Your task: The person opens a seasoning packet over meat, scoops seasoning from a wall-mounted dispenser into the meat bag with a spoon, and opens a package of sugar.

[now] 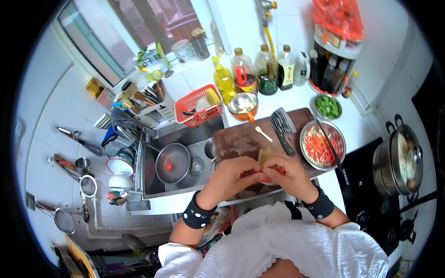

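Observation:
Both my left hand (pixel 236 176) and my right hand (pixel 289 176) are closed around a small red vegetable (pixel 279 171) over the near edge of the brown cutting board (pixel 236 143). Fingers cover most of it, so its exact kind is hidden. Just beyond the fingertips, a thin yellowish-green piece (pixel 264 154) shows on the board. A cleaver (pixel 282 127) with a patterned blade and dark handle lies farther back, beside a small pale stick-like piece (pixel 264 134). To the right stands a metal bowl (pixel 340 160) of shredded red and pale vegetables, with a dark utensil across it.
On the left, the sink (pixel 150 180) holds a metal basin (pixel 172 178) with a red item inside. A red basket (pixel 187 121), an orange-handled bowl (pixel 250 114) and several bottles (pixel 266 76) line the back. Chopped greens (pixel 328 106) and a steamer pot (pixel 387 162) are right.

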### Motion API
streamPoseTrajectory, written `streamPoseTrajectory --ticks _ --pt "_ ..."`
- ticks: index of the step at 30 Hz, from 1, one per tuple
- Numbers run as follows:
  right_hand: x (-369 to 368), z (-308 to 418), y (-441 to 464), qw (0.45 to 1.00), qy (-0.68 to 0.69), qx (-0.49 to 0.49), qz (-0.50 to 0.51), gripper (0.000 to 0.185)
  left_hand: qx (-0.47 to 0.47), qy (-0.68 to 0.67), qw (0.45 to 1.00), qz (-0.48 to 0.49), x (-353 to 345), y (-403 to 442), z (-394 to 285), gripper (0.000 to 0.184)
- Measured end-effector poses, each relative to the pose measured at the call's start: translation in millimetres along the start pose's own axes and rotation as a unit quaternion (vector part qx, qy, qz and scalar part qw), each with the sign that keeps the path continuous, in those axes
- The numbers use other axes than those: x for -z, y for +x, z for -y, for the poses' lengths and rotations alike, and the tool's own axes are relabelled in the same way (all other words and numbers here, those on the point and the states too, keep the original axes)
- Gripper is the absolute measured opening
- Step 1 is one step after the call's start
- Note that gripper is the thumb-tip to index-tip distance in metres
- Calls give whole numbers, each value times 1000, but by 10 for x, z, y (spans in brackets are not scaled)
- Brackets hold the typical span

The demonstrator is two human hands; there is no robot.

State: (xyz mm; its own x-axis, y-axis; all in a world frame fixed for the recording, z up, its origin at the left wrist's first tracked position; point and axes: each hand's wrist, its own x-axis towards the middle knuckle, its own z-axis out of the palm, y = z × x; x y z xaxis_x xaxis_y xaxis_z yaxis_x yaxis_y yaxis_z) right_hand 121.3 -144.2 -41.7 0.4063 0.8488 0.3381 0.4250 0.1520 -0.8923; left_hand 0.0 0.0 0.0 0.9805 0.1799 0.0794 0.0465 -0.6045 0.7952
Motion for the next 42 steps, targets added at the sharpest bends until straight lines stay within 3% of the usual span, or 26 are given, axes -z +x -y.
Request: streamPoseTrajectory --ticks 5,10,17,21,27,30,35,37,39,42 --pt "-7 125 31 1000 -3 -6 1 7 -136 33 990 -29 25 -7 95 11" --pt "-10 157 39 997 -62 55 -4 7 -103 41 993 -49 -3 -84 59 13" --pt "-5 201 57 997 -57 40 28 8 -186 124 973 -62 -10 -99 144 10" --pt "8 244 86 993 -74 87 19 4 -228 120 963 -76 -3 -88 134 11" --pt "-83 266 42 999 0 7 -47 4 -285 192 932 -116 -52 -56 153 16" --pt "-135 174 33 997 -14 23 -71 4 -318 239 909 -127 -61 -40 174 19" --pt "-170 116 16 983 71 -159 -52 11 -373 328 861 -110 -73 -29 180 22" --pt "-182 24 17 986 82 -134 -61 11 -383 341 850 -119 -118 -1 232 25" --pt "-200 27 77 959 206 -182 -72 13 -395 337 841 -149 -104 46 232 25" --pt "-225 -6 113 947 257 -160 -107 13 -338 293 871 -202 -135 97 211 18"
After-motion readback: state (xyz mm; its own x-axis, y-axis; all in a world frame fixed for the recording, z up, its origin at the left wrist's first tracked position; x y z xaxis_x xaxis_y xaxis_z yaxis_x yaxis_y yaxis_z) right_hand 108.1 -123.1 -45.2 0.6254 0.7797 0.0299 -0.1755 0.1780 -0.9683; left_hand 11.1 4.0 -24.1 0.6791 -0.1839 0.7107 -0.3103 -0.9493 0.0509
